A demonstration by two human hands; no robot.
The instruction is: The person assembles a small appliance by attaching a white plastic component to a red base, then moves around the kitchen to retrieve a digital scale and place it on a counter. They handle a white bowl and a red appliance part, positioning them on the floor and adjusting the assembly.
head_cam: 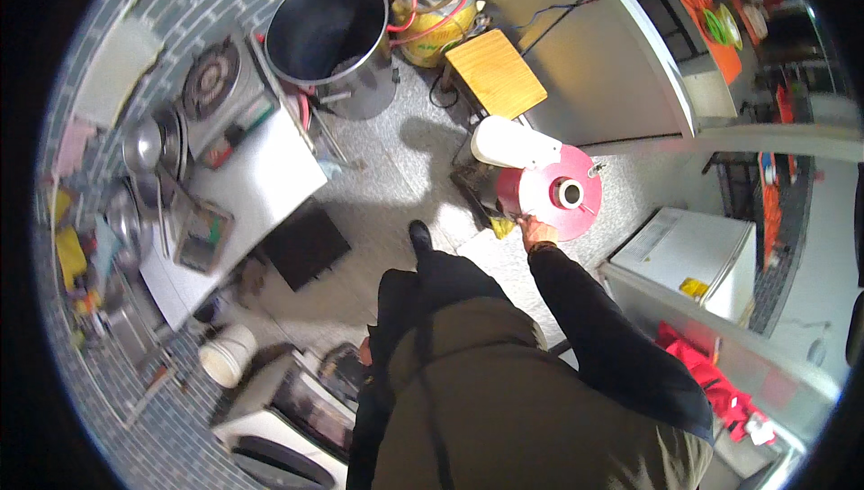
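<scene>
My right hand [538, 231] is at the near edge of a round red machine [576, 216] with an upright pipe-like collar [569, 194] on top. Its fingers look curled, and whether they grip the rim or a small part there is unclear. Just left of the fingertips is a yellow cloth-like piece [503, 227]; I cannot tell if it is held. A white rounded cover [513, 143] reaches out from the machine's far left side. Only a sliver of my left hand [365, 352] shows beside my dark coat, near a white boxy appliance [290, 429].
Beyond the machine is a wooden-topped stool [496, 73]. A tall metal pot [358, 88] and a yellow gas cylinder [435, 34] stand farther back. To the left, a white table [263, 173] carries a gas burner [212, 82] and pans. A white chest [682, 254] stands right; a bucket [228, 355] is lower left.
</scene>
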